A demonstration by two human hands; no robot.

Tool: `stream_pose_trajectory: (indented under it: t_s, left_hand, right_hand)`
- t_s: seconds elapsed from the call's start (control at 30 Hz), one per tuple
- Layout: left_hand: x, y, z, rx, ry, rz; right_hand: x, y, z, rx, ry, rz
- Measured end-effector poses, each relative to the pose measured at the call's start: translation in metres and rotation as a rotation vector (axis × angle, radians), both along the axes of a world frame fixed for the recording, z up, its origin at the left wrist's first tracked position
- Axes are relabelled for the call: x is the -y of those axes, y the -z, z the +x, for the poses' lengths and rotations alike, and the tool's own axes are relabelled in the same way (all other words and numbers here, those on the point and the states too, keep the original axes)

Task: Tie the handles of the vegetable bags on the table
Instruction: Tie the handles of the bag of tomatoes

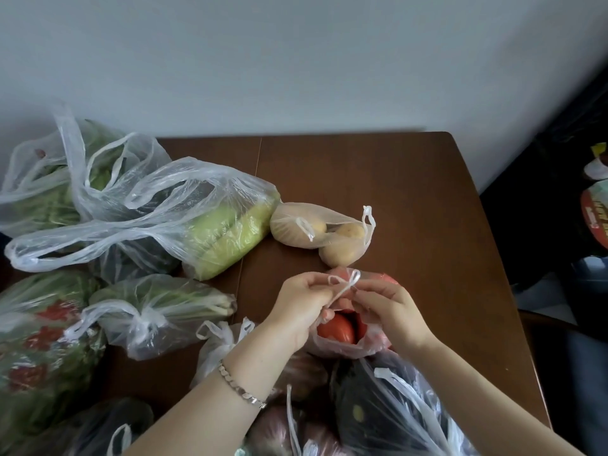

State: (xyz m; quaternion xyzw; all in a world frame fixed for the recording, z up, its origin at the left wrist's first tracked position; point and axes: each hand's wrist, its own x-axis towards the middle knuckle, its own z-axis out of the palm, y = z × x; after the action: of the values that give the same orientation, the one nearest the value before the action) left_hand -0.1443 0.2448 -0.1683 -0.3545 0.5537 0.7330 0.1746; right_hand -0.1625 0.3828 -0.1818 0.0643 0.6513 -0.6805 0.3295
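Head view looks steeply down, close over the table (394,192)

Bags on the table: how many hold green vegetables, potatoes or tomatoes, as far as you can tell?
Green vegetable bags: 4
Potato bag: 1
Tomato bag: 1
Total: 6, leaving out the dark bags, whose contents are unclear.

A pale grey wall (296,54) rises at the far side. At the right edge, a red printed packet (596,220) lies among dark, unclear clutter (543,199).
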Motion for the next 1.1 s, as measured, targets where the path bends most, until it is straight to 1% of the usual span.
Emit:
stream_pose_trajectory:
  t_s: [0.07, 0.13, 0.2, 0.27, 0.33, 0.43, 0.47, 0.5, 0.57, 0.63, 0.73, 0.83, 0.87, 0.93, 1.0, 1.1]
  left_hand:
    - [-0.004, -0.001, 0.001, -0.03, 0.003, -0.087]
    - [-0.009, -0.001, 0.003, -0.08, 0.034, -0.223]
    - [-0.012, 0.002, 0.006, -0.131, 0.08, -0.325]
    - [-0.012, 0.006, 0.009, -0.179, 0.146, -0.429]
    - [-0.009, 0.007, 0.012, -0.261, 0.223, -0.524]
    - [-0.007, 0.006, 0.019, -0.461, 0.319, -0.538]
    - [-0.008, 0.005, 0.023, -0.525, 0.358, -0.564]
    - [-0.008, 0.006, 0.026, -0.586, 0.384, -0.627]
    - [-0.007, 0.012, 0.028, -0.697, 0.377, -0.793]
    - [-0.003, 0.015, 0.026, -0.727, 0.32, -0.881]
    - [0.002, 0.015, 0.022, -0.666, 0.265, -0.856]
    - [0.006, 0.015, 0.019, -0.572, 0.205, -0.791]
    - [0.007, 0.015, 0.019, -0.535, 0.194, -0.742]
    - [0.006, 0.017, 0.017, -0.451, 0.169, -0.616]
    - [0.004, 0.019, 0.017, -0.359, 0.127, -0.503]
    - [0.002, 0.02, 0.017, -0.294, 0.107, -0.45]
  right_hand:
    - [-0.004, -0.009, 0.003, -0.042, -0.03, -0.042]
    - [-0.002, -0.014, 0.005, -0.176, -0.019, 0.029]
    - [0.0, -0.012, 0.005, -0.295, 0.04, 0.128]
    - [0.002, -0.009, 0.006, -0.341, 0.083, 0.21]
    - [0.003, -0.008, 0.006, -0.297, 0.163, 0.235]
    - [0.002, -0.005, -0.001, -0.117, 0.372, 0.233]
    - [0.002, -0.002, -0.004, -0.091, 0.388, 0.27]
    - [0.003, 0.001, -0.005, -0.101, 0.366, 0.324]
    - [0.008, 0.003, -0.003, -0.202, 0.252, 0.408]
    - [0.011, -0.002, 0.002, -0.313, 0.108, 0.438]
    - [0.007, -0.007, 0.004, -0.396, -0.097, 0.364]
    - [0.0, -0.008, 0.006, -0.443, -0.223, 0.301]
    - [-0.002, -0.008, 0.007, -0.459, -0.22, 0.278]
    - [-0.006, -0.01, 0.011, -0.44, -0.131, 0.19]
    - [-0.007, -0.009, 0.013, -0.474, -0.053, 0.124]
    - [-0.004, -0.012, 0.017, -0.522, -0.005, 0.117]
